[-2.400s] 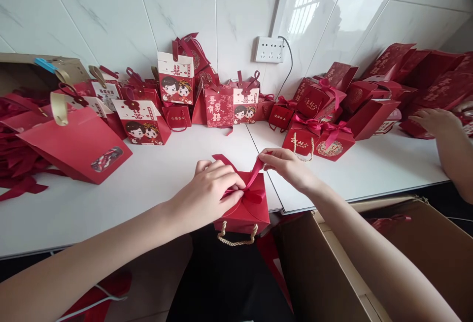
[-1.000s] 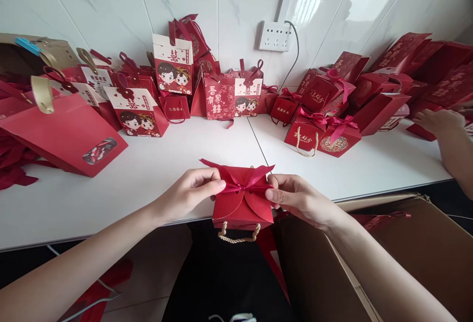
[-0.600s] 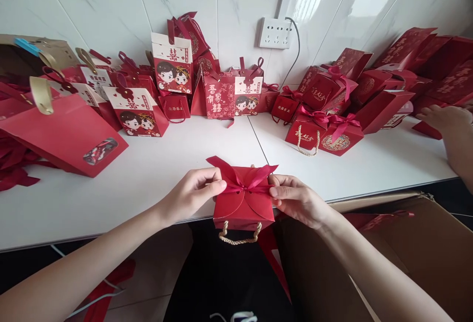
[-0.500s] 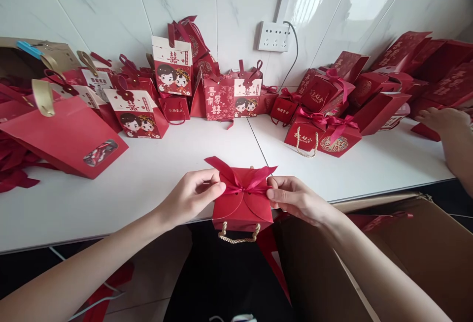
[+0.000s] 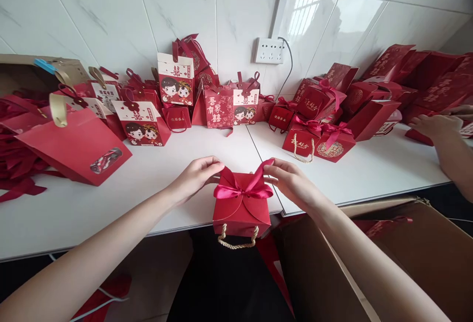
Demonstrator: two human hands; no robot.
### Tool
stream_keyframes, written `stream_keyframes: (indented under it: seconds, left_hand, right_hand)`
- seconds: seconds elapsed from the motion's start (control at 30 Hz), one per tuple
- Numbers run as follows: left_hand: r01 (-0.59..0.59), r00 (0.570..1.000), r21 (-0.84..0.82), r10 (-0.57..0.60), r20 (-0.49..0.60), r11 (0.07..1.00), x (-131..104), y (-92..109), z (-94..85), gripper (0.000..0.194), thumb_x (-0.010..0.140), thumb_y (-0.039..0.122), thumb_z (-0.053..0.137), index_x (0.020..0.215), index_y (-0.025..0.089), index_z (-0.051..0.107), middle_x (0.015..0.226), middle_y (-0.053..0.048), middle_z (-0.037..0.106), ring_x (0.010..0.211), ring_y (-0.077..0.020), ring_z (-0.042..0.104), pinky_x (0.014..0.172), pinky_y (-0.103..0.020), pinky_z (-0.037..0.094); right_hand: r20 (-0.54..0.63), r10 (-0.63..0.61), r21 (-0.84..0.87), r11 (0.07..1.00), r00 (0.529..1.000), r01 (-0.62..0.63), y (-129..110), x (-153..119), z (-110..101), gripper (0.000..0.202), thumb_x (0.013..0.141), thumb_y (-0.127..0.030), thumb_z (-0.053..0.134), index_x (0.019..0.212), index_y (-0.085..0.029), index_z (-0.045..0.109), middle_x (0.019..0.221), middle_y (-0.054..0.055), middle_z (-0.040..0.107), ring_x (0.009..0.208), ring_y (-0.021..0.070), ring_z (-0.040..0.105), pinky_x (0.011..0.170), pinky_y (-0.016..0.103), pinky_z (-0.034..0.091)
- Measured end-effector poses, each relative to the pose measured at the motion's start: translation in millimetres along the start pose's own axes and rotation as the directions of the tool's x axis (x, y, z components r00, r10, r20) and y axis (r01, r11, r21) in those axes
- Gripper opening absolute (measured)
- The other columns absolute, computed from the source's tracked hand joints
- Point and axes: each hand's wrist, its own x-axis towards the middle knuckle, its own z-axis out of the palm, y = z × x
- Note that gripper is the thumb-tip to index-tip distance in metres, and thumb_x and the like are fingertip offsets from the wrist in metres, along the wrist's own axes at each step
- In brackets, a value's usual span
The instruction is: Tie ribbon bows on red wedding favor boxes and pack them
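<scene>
A small red gift box sits at the table's front edge, with a gold rope handle hanging at its front. On its top is a pink-red ribbon bow with two loops low and two tails rising. My left hand pinches the left tail between thumb and fingers, at the box's back left. The right tail is pinched in my right hand, on the other side. Neither hand covers the knot.
Red gift boxes line the white-tiled wall, more stand to the right. A cardboard box is below the edge at right. Another person's hand touches boxes at far right. A power strip is on the wall.
Both hands have moved from the sides of the bow up to its tails, now held raised. The bow's loops lie spread and uncovered. The view has tilted slightly upward.
</scene>
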Motion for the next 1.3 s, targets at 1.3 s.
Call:
stream_keyframes:
  seconds: [1.3]
  left_hand:
    - [0.065,0.652,0.549,-0.452,0.609,0.833,-100,7,10.2,0.018,0.075,0.025,0.060,0.089,0.023,0.072,0.089,-0.003,0.072,0.082,-0.0217,0.065,0.070,-0.027,0.047]
  right_hand:
    - [-0.159,-0.389,-0.754,0.641,0.907,0.143,-4,-29,-17,0.041,0.087,-0.047,0.048,0.119,-0.024,0.037,0.130,0.014,0.046,0.120,0.0276,0.049,0.094,0.048,0.045]
